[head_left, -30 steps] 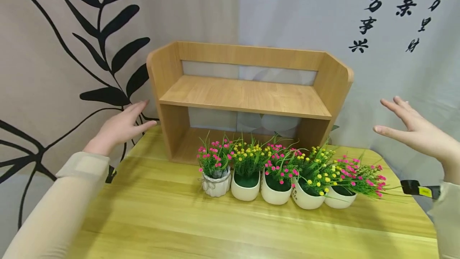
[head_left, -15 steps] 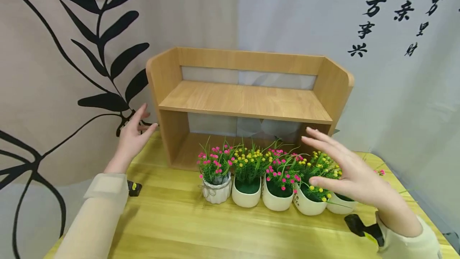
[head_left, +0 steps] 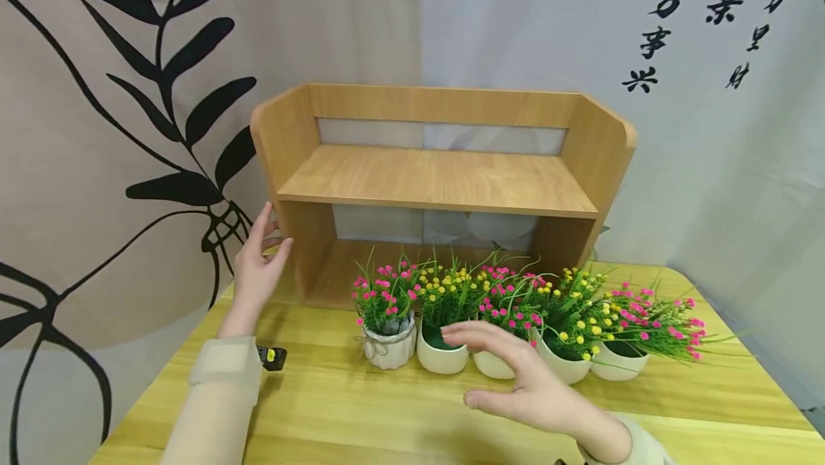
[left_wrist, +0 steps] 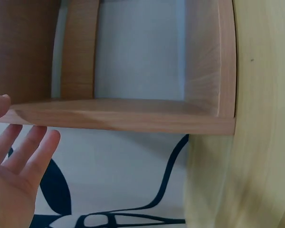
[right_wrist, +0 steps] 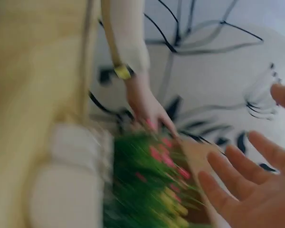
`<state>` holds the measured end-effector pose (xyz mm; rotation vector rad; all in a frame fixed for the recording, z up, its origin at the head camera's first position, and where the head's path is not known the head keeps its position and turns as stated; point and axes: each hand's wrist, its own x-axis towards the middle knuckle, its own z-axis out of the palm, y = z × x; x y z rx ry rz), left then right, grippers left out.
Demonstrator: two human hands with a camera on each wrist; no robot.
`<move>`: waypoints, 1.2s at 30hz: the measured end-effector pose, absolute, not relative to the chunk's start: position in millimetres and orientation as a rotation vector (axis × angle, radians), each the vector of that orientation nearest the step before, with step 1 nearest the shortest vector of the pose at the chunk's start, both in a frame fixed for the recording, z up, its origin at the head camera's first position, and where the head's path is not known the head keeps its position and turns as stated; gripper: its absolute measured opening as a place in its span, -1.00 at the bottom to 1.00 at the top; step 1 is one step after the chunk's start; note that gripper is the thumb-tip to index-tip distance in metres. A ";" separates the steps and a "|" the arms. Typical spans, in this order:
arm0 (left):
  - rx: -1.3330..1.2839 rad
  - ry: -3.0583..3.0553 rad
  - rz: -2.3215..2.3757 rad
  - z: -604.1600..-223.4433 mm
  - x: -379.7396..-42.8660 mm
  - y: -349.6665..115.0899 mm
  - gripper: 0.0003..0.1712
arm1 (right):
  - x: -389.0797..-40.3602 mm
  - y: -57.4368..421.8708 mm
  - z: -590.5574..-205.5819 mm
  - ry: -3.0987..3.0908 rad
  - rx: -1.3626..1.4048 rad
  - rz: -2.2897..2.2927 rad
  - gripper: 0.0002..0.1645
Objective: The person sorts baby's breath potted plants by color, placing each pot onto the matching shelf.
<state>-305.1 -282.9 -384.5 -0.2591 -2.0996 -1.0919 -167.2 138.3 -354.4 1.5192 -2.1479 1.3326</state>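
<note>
A light wooden two-tier desktop shelf (head_left: 445,177) stands at the back of the table. My left hand (head_left: 253,275) is at its left side panel (head_left: 291,139). In the left wrist view, the fingers (left_wrist: 35,152) lie along the outer face and the thumb is by the front edge, none curled tightly. My right hand (head_left: 531,390) hovers in front of the potted flowers, fingers spread and holding nothing. Several white pots with pink or yellow artificial flowers stand in a row before the shelf: a ribbed pot (head_left: 389,347) leftmost, a tilted pink-flowered plant (head_left: 657,318) rightmost.
The yellow wood-grain table (head_left: 361,415) carries everything. Behind it hangs a pale curtain (head_left: 515,21) with black leaf prints and characters. A black strap with a yellow mark (head_left: 272,357) is at the left wrist. The pots partly block the shelf's lower compartment.
My right hand has swept leftward from beyond the table's right side to in front of the middle pots. My left hand has moved right, up to the shelf's left panel. Shelf and pots stay put.
</note>
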 end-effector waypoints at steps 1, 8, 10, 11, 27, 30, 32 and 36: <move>-0.250 -2.097 -1.097 -385.8 -304.5 -282.2 -0.14 | -167.0 132.4 -360.6 -2.136 1.535 1.408 -0.27; -0.212 -2.136 -1.119 -395.3 -303.9 -277.2 -0.13 | -168.6 101.6 -400.1 -2.242 1.393 2.038 -0.36; -0.199 -2.133 -1.111 -397.8 -304.4 -275.8 -0.11 | -170.7 94.6 -409.9 -2.285 1.297 2.146 -0.34; -0.193 -2.130 -1.097 -399.0 -304.8 -275.0 -0.10 | -171.8 91.3 -414.1 -2.304 1.245 2.191 -0.31; -0.102 -2.016 -0.891 -403.9 -307.2 -270.2 -0.10 | -177.8 45.0 -434.6 -2.462 0.865 2.176 0.12; -0.101 -2.030 -0.884 -405.7 -306.8 -269.8 -0.09 | -179.9 36.6 -438.0 -2.446 0.818 2.166 0.17; -0.106 -2.037 -0.868 -407.0 -307.2 -268.9 -0.10 | -181.6 33.1 -440.2 -2.452 0.785 2.141 0.19; -0.118 -2.062 -0.825 -410.7 -307.8 -266.4 -0.11 | -183.9 31.6 -443.0 -2.481 0.740 2.114 0.20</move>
